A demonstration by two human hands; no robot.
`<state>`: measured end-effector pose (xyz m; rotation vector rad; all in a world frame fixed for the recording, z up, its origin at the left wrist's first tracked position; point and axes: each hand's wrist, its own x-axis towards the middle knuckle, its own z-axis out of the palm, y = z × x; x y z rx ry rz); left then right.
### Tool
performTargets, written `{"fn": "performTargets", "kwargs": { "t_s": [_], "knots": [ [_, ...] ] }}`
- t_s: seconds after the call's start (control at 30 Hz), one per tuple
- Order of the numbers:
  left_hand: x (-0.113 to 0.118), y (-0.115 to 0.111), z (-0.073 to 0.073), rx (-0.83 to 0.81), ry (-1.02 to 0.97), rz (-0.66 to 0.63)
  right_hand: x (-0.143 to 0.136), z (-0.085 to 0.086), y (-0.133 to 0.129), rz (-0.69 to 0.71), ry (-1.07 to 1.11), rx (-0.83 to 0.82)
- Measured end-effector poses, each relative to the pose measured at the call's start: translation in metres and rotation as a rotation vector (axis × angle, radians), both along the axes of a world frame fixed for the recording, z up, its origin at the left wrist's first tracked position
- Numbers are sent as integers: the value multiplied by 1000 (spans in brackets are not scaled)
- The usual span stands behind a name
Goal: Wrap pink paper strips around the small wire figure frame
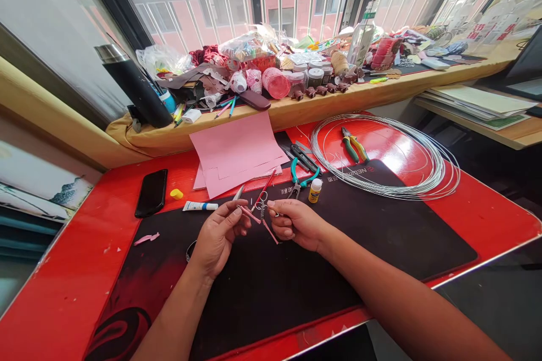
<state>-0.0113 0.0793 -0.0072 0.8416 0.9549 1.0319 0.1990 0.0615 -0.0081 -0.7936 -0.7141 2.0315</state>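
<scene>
Judging from the hands, the step now in hand is probably the fitting of a narrow pink paper-like strip (250,214) to a small grey coiled wire-like piece (262,212). The left hand (218,234) is holding the strip in a narrow pinch between thumb and finger, while its other fingers are curling loosely. The right hand (298,223) is keeping its fingers folded and seems to be pinching the grey piece, although the fingertips are hiding the exact contact. The next move is likely calling for a fine, steady grip, because such thin material could be bending easily. The strip is lying at a slant between the two hands, above the black rectangular mat (288,287) that is covering much of the glossy red counter (63,287). It is looking thin and pale, and another pink length (270,232) is hanging to the near right below the coil; whether both are forming one strip, I cannot tell. On the far side, large flat pink paper sheets (237,149) are lying in a pile.
</scene>
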Motion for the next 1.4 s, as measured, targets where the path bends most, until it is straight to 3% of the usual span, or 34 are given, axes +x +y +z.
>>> {"fn": "performTargets", "kwargs": {
  "t_s": [0.87,1.4],
  "knots": [
    [3,-2,-3,56,77,35,-2,-2,-1,2,-42,9],
    [6,-2,-6,42,104,120,-6,-4,0,-5,-58,11]
  ]
}}
